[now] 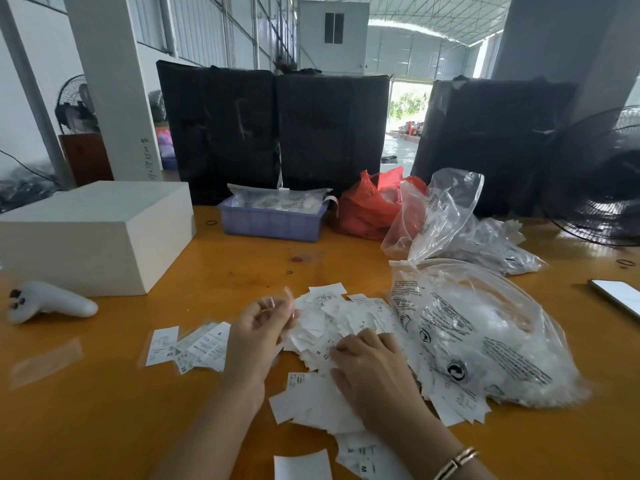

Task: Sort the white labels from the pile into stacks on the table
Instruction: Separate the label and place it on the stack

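A loose pile of white labels (341, 315) lies on the orange table (104, 410) in front of me. My left hand (258, 336) is raised at the pile's left edge, fingers curled, and pinches a blurred label. My right hand (369, 365) rests palm down on the pile, its fingers curled onto the labels. A small fanned stack of labels marked S and XS (194, 346) sits to the left. Another group of labels (308, 401) lies under my right wrist. More labels (360, 459) lie at the near edge.
A clear printed plastic bag (485, 334) lies right of the pile, with more bags (450, 216) behind. A white box (93, 233), a white controller (48, 303), a purple tray (272, 220), a red bag (369, 206), a phone (618, 296) and a fan (602, 181) surround the work spot.
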Demonstrator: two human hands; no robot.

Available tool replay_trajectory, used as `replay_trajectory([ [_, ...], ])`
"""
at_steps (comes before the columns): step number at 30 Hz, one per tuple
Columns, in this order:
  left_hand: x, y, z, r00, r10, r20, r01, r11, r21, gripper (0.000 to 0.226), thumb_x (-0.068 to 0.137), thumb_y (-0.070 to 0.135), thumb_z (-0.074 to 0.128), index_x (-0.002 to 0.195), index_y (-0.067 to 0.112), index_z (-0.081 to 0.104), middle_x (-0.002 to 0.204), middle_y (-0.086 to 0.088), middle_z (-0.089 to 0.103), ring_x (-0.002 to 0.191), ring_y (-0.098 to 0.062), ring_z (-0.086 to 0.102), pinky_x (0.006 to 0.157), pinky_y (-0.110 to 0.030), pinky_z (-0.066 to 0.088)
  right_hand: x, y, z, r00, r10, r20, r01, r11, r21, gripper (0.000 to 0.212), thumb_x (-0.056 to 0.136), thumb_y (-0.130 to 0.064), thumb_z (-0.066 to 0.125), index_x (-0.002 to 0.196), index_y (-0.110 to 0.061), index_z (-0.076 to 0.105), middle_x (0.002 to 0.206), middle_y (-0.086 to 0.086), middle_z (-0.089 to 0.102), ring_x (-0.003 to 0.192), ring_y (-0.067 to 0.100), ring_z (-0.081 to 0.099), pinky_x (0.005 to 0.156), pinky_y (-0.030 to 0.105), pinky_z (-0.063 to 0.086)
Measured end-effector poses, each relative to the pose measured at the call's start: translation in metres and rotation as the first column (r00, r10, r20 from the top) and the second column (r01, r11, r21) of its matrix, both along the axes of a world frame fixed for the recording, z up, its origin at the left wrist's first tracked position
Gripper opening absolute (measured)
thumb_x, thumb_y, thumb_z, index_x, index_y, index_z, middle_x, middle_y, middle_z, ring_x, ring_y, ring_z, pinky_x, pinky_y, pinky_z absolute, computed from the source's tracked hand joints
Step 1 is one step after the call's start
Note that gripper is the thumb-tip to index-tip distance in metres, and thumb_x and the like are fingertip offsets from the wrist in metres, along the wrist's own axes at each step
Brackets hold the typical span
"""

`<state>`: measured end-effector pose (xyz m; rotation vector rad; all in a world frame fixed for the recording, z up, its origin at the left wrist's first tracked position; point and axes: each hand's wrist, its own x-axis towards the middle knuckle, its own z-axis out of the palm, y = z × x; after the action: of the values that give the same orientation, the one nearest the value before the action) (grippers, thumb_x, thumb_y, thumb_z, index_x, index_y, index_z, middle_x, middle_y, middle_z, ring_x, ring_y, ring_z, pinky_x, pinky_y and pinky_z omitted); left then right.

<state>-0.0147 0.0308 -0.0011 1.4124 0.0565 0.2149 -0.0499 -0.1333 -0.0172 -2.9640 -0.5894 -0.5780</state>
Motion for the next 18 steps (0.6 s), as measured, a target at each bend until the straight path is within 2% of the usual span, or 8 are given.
replay_trajectory([
  [3,-0.001,-0.001,0.000,1.000,0.011,0.013,-0.012,0.999,0.053,0.019,0.085,0.035,0.066,0.095,0.019,0.068,0.079,0.009,0.073,0.074,-0.004,0.068,0.060,-0.015,0.051,-0.003,0.000,0.006,0.990,-0.014,0.138,0.008,0.999,0.045,0.008,0.082,-0.028,0.072,0.077,-0.023,0.073,0.078,-0.010,0.066,0.072,0.010,0.059,0.069,0.024,0.050],
  [4,-0.001,-0.001,0.000,1.000,0.013,0.016,-0.014,0.998,0.068,0.016,0.086,0.034,0.066,0.095,0.020,0.068,0.078,0.010,0.073,0.074,-0.004,0.068,0.058,-0.014,0.051,-0.003,-0.001,0.008,0.982,-0.032,0.187,0.012,0.995,0.104,0.010,0.075,-0.025,0.080,0.070,-0.023,0.071,0.070,-0.010,0.064,0.065,0.009,0.057,0.062,0.023,0.050],
  [6,-0.001,-0.001,-0.001,1.000,0.014,0.019,-0.016,0.995,0.096,0.015,0.086,0.035,0.066,0.094,0.022,0.069,0.077,0.007,0.072,0.075,-0.008,0.068,0.061,-0.015,0.051,-0.003,-0.003,0.009,0.962,-0.042,0.271,-0.004,0.986,0.169,0.010,0.075,-0.021,0.079,0.070,-0.021,0.070,0.069,-0.009,0.060,0.061,0.011,0.056,0.057,0.024,0.049],
  [8,-0.001,-0.001,-0.001,1.000,0.006,0.026,-0.010,0.989,0.147,0.018,0.085,0.038,0.066,0.093,0.024,0.071,0.075,0.008,0.069,0.075,-0.008,0.065,0.063,-0.016,0.048,-0.005,-0.006,0.010,0.938,-0.056,0.342,-0.025,0.974,0.226,0.015,0.087,-0.025,0.061,0.075,-0.022,0.070,0.067,-0.009,0.058,0.058,0.011,0.054,0.058,0.026,0.045],
  [10,-0.001,-0.002,-0.001,0.999,-0.007,0.044,-0.003,0.978,0.209,0.018,0.084,0.039,0.067,0.092,0.023,0.071,0.074,0.012,0.067,0.072,-0.002,0.063,0.057,-0.009,0.045,-0.007,-0.010,0.011,0.927,-0.079,0.367,-0.050,0.943,0.328,0.027,0.092,-0.031,0.047,0.079,-0.024,0.069,0.056,-0.012,0.058,0.049,0.008,0.052,0.062,0.028,0.037],
  [12,-0.002,-0.003,-0.001,0.996,-0.013,0.084,-0.009,0.969,0.247,0.014,0.082,0.036,0.069,0.088,0.024,0.070,0.075,0.014,0.071,0.075,0.005,0.064,0.055,-0.004,0.044,-0.009,-0.014,0.013,0.926,-0.091,0.366,-0.063,0.919,0.388,0.030,0.093,-0.034,0.045,0.082,-0.024,0.071,0.043,-0.010,0.055,0.037,0.004,0.041,0.065,0.027,0.032],
  [15,-0.004,-0.004,-0.002,0.983,-0.049,0.175,-0.015,0.938,0.346,0.010,0.081,0.033,0.070,0.084,0.024,0.069,0.080,0.017,0.072,0.079,0.004,0.064,0.060,-0.006,0.047,-0.009,-0.022,0.012,0.926,-0.103,0.363,-0.069,0.899,0.432,0.031,0.090,-0.036,0.048,0.085,-0.023,0.076,0.037,-0.008,0.054,0.035,-0.001,0.020,0.068,0.022,0.028],
  [18,-0.005,-0.005,-0.004,0.971,-0.094,0.222,-0.014,0.897,0.442,0.011,0.083,0.032,0.070,0.079,0.023,0.066,0.068,0.019,0.066,0.067,0.002,0.060,0.057,-0.012,0.047,-0.009,-0.027,0.011,0.924,-0.108,0.367,-0.080,0.884,0.461,0.034,0.089,-0.038,0.048,0.086,-0.021,0.077,0.043,-0.008,0.060,0.032,0.010,0.034,0.068,0.025,0.031],
])
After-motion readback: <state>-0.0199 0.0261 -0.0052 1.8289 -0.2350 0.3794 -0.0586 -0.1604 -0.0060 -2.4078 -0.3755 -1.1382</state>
